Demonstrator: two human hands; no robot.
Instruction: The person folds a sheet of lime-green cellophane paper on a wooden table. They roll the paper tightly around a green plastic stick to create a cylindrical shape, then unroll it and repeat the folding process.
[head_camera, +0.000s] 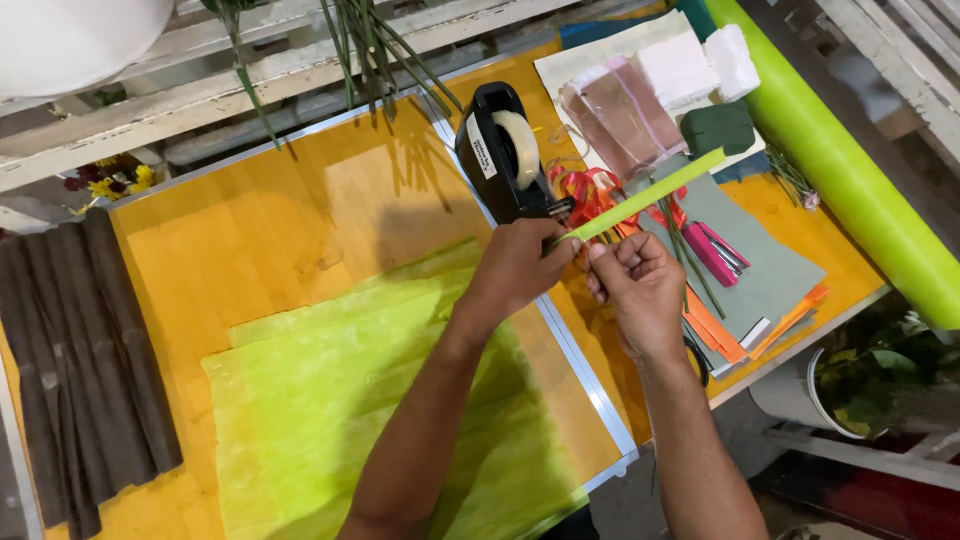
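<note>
Near the right edge of the orange counter (250, 240), the left hand (515, 265) and right hand (635, 285) both pinch closed the near end of a green strip (650, 195), which looks light, thin and bendable, best gripped at this end.

Single view, head-worn camera. Looks steeply down from above the bench (250, 240), close, at about arm's length. Both forearms enter from the bottom edge; hands sit just right of centre. Bench runs skewed across the frame, far edge toward the top.
</note>
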